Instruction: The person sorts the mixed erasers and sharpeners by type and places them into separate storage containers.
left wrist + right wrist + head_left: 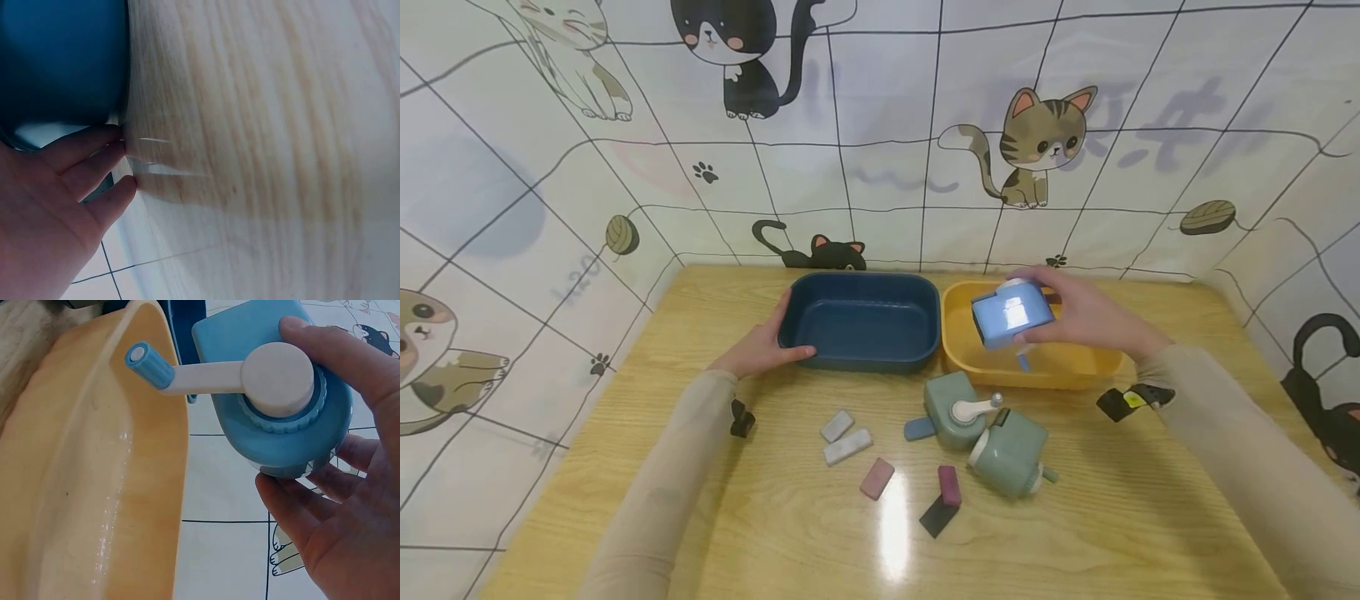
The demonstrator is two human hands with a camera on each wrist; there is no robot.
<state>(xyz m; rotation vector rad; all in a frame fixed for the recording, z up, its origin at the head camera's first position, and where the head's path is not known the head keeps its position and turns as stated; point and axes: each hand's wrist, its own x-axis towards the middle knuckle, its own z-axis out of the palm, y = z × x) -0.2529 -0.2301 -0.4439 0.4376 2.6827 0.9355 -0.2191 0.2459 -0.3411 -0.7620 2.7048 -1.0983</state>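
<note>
My right hand (pixel 1078 312) grips a blue hand-crank pencil sharpener (pixel 1011 312) above the yellow tray (pixel 1067 379). The right wrist view shows its white crank (pixel 212 378), with fingers and thumb around the rounded body. My left hand (pixel 760 342) rests against the left front corner of a dark blue tray (pixel 865 364), its thumb along the front and fingers along the left side. In the left wrist view those fingers (pixel 94 165) lie fairly straight beside the tray wall. Two green pencil sharpeners lie in front of the trays, one (pixel 951 400) with a white crank, the other (pixel 1011 458) tilted.
Two white erasers (pixel 847 447), a pink eraser (pixel 877 479), a dark pink block (pixel 949 485) and a flat black piece (pixel 938 517) lie on the wooden table (pixel 760 517). A cat-patterned sheet (pixel 880 175) rises behind the trays and at both sides.
</note>
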